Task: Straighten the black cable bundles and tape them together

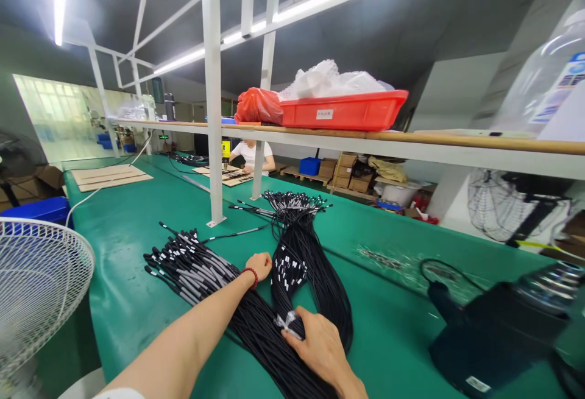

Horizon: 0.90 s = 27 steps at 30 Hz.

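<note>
A large bundle of black cables point(331, 283) lies looped on the green table, with small white tags in its middle. My right hand point(317, 341) is closed around its near end, beside a clear plastic tie point(287, 321). Against the bundle's left edge is my left hand point(259, 265), fingers curled in; whatever they hold is hidden. A red bead bracelet point(252, 276) circles that wrist. Under my left forearm a second pile of black cables point(260, 332) stretches toward me, its grey-sleeved ends point(192, 265) fanned out to the left.
A white fan point(43, 289) stands left. To the right lie a black heat gun point(498, 326) and loose clear strands point(384, 259). A white post point(212, 94) carries a shelf with a red bin point(342, 109). Across the table sits a person point(251, 154).
</note>
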Each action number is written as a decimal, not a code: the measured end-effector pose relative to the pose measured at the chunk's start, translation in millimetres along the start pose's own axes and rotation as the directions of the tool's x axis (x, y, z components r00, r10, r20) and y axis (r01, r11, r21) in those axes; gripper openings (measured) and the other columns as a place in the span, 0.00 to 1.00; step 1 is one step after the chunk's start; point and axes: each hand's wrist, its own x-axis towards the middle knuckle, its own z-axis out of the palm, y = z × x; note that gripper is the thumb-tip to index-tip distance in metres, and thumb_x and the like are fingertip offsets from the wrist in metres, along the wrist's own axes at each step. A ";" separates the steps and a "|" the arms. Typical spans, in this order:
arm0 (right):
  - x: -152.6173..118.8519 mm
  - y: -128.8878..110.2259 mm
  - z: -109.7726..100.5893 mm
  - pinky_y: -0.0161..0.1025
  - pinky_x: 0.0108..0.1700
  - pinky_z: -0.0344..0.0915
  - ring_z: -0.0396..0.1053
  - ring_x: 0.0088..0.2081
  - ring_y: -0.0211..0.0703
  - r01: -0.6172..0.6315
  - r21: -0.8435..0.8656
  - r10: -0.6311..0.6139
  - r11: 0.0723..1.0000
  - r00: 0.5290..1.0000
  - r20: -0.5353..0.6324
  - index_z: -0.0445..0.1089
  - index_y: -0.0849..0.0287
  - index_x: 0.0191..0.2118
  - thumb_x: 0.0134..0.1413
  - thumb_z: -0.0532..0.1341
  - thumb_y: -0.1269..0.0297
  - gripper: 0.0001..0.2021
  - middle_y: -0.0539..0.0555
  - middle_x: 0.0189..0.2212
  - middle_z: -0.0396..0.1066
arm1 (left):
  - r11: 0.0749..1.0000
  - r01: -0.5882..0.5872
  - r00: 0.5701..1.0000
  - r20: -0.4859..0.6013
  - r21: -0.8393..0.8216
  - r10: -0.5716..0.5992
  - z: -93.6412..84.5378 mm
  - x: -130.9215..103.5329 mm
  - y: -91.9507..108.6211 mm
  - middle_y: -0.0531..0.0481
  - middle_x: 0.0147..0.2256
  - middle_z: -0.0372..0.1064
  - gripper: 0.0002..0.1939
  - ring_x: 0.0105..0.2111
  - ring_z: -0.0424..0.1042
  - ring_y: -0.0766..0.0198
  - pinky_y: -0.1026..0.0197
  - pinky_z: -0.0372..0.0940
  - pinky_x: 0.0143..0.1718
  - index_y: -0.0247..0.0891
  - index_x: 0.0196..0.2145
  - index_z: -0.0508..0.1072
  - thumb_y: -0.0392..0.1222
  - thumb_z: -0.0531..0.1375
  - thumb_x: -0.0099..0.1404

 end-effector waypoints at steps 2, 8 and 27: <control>0.0 0.1 0.0 0.42 0.43 0.60 0.71 0.43 0.54 0.000 -0.001 0.000 1.000 1.000 0.000 0.71 0.59 0.47 0.59 0.59 0.56 0.15 0.57 0.37 0.75 | 1.000 0.011 1.000 -0.008 0.013 -0.010 0.7 -0.5 1.3 0.45 0.47 0.70 0.14 0.44 0.71 0.59 0.51 0.69 0.46 0.36 0.48 0.70 0.46 0.58 0.68; -0.5 1.1 0.3 0.43 0.45 0.60 0.70 0.44 0.55 -0.002 0.033 0.002 0.999 1.000 0.008 0.70 0.60 0.48 0.58 0.60 0.56 0.16 0.58 0.40 0.74 | 0.997 -0.009 1.000 -0.029 0.072 0.012 -2.0 -8.7 7.2 0.46 0.47 0.70 0.14 0.44 0.71 0.59 0.50 0.69 0.46 0.36 0.47 0.70 0.46 0.58 0.68; -2.4 -2.8 -6.3 0.42 0.45 0.59 0.70 0.45 0.54 -0.017 0.030 0.017 0.999 1.000 0.012 0.70 0.59 0.47 0.58 0.60 0.55 0.16 0.57 0.40 0.74 | 0.986 -0.080 0.996 -0.025 0.147 0.084 0.7 -9.5 4.4 0.45 0.48 0.69 0.14 0.45 0.71 0.59 0.50 0.69 0.47 0.36 0.49 0.70 0.46 0.58 0.68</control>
